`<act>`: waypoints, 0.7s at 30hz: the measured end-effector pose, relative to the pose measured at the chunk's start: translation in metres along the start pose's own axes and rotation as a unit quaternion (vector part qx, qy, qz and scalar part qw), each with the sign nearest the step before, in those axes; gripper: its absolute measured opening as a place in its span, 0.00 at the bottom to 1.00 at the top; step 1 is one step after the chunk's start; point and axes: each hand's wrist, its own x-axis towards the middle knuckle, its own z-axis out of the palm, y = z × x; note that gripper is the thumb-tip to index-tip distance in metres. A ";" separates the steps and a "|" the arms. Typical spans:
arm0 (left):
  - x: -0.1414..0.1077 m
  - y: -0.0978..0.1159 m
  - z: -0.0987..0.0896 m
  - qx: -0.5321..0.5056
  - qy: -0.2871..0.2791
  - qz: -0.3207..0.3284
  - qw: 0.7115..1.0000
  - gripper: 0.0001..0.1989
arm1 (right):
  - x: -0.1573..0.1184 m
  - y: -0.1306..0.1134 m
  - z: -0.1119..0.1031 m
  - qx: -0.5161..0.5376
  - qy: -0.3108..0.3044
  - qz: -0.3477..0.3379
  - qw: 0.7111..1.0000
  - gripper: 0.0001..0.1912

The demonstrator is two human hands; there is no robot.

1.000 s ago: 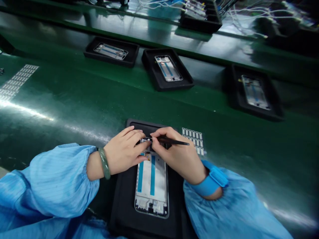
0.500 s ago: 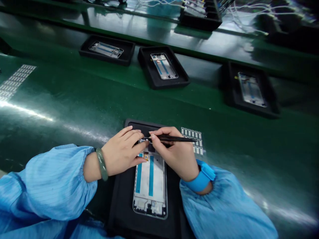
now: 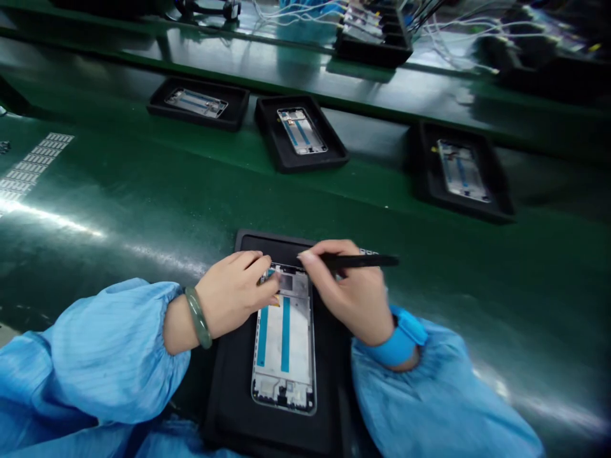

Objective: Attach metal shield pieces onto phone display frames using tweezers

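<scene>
A silver phone mid-frame (image 3: 298,337) with two blue strips lies in a black foam tray (image 3: 229,394) in front of me. My left hand (image 3: 236,289), with a green bangle at the wrist, is at the frame's upper left corner. Its fingers are curled in a pinch, and a bit of gold-coloured flex cable (image 3: 275,301) shows by the thumb; the fingers hide the rest. In my right hand (image 3: 351,286) are black tweezers (image 3: 367,261), gripped like a pen just right of the frame's top edge. The tweezers' tips are hard to make out.
Three more black trays with phone frames stand farther back: a left one (image 3: 155,102), a middle one (image 3: 281,152) and a right one (image 3: 429,184). A sticker sheet (image 3: 33,166) lies at far left; another (image 3: 368,252) is partly behind my right hand. Cables (image 3: 300,11) lie on the back shelf.
My right hand and the tweezers have moved right, away from my left fingers. The left fingers have curled in more, and less of the gold-coloured flex cable shows. The view has shifted slightly.
</scene>
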 end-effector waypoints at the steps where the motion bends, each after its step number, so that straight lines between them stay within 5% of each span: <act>1: 0.000 0.001 -0.002 -0.002 -0.006 -0.002 1.000 0.14 | 0.001 0.004 -0.009 -0.006 0.006 0.005 1.000 0.03; 4: 0.008 -0.005 -0.009 -0.069 -0.021 -0.046 0.996 0.18 | 0.000 0.023 -0.036 -0.060 -0.062 -0.034 0.996 0.12; 8: 0.050 -0.039 -0.010 -0.128 0.053 -0.156 0.978 0.22 | -0.009 0.048 -0.051 -0.110 -0.217 -0.121 0.962 0.20; 15: 0.149 -0.117 0.026 0.035 0.031 -0.241 0.969 0.18 | -0.018 0.063 -0.040 -0.179 -0.220 -0.160 0.945 0.20; 21: 0.161 -0.131 0.026 0.040 0.042 -0.235 0.970 0.09 | -0.015 0.063 -0.038 -0.189 -0.214 -0.175 0.942 0.18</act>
